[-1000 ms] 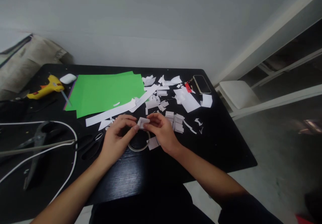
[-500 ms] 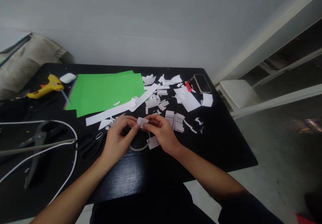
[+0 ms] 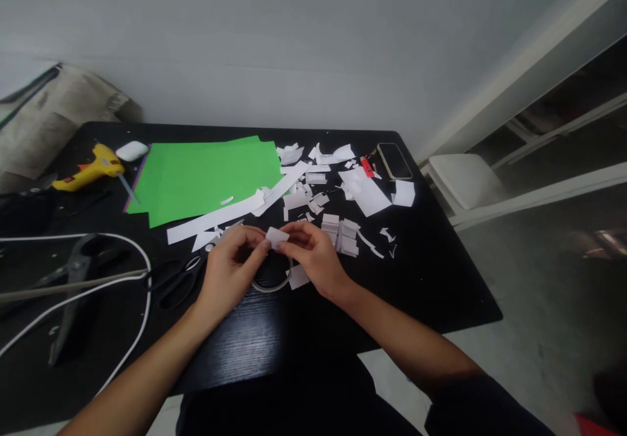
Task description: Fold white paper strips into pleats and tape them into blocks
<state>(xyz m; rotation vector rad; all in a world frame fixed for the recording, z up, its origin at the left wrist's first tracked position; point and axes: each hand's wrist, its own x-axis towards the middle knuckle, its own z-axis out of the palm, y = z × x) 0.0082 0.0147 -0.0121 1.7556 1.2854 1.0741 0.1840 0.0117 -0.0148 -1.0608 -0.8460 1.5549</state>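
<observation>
Both my hands meet over the middle of the black table [image 3: 431, 273]. My left hand [image 3: 229, 273] and my right hand [image 3: 316, 256] each pinch one side of a small folded white paper piece [image 3: 275, 237], held just above the tabletop. Under them lies a ring of tape [image 3: 272, 284], partly hidden by my fingers. A stack of small white paper pieces [image 3: 345, 235] sits just right of my right hand, and black scissors [image 3: 179, 279] lie left of my left hand.
Green paper sheets [image 3: 206, 178] and long white strips [image 3: 220, 217] lie behind my hands amid several scraps. A yellow glue gun [image 3: 88, 168], pliers [image 3: 68, 279] and a white cable [image 3: 98, 292] are at left. A phone [image 3: 393, 160] lies far right; a white stool [image 3: 463, 181] stands beyond.
My fingers have shifted slightly on the paper piece, turning it a little; both hands stay in the same place.
</observation>
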